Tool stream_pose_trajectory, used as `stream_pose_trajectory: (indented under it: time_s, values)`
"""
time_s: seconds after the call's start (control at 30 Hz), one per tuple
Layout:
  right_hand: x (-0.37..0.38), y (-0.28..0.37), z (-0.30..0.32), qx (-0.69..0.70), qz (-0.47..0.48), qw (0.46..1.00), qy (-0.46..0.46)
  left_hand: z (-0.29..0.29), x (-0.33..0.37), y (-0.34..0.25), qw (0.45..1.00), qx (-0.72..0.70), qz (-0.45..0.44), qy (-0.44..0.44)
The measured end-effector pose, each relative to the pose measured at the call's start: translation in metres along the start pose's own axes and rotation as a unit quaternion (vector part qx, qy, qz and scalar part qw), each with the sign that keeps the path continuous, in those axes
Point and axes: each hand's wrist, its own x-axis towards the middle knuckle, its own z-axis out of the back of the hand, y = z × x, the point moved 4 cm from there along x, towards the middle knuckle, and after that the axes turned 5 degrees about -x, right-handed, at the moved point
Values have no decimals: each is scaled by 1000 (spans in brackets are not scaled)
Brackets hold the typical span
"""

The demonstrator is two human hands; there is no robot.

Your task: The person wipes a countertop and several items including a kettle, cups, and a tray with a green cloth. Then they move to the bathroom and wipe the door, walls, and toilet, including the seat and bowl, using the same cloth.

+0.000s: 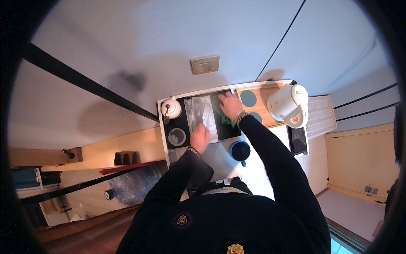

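My left hand (200,138) is closed at the lower left edge of a flat white packet (209,120), which lies in a black tray. Clear and silvery wrapping (195,111) lies just left of that packet. Further right, my right hand (229,106) reaches into the black tray (232,133) with bent fingers pointing down and left. Crinkled green things (227,121) lie beneath that hand, too blurred to name. Whatever its fingertips grip is hidden. Closer to me stands a dark blue mug (240,150), its handle toward me.
A small white teapot (171,108) and a round clear lid or glass (176,137) occupy the tray's left side. At right, a white electric kettle (288,106) stands by a wooden board (259,91) with grey-blue round coasters (248,98). A large plastic water bottle (135,185) lies lower left.
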Motion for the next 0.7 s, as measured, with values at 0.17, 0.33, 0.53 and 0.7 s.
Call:
stream_pose_trajectory:
  time_s: [0.17, 0.33, 0.53, 0.7]
  values:
    - [4, 3, -2, 4, 9, 999, 38, 1, 1, 0, 999, -12, 32, 10]
    - [-61, 19, 19, -10, 80, 979, 188, 0, 2, -1, 1000, 2, 16, 6]
    - [2, 5, 17, -160, 77, 983, 42, -6, 0, 3, 999, 27, -4, 22]
    - [3, -3, 12, -114, 63, 991, 11, -9, -1, 7, 998, 41, -26, 26]
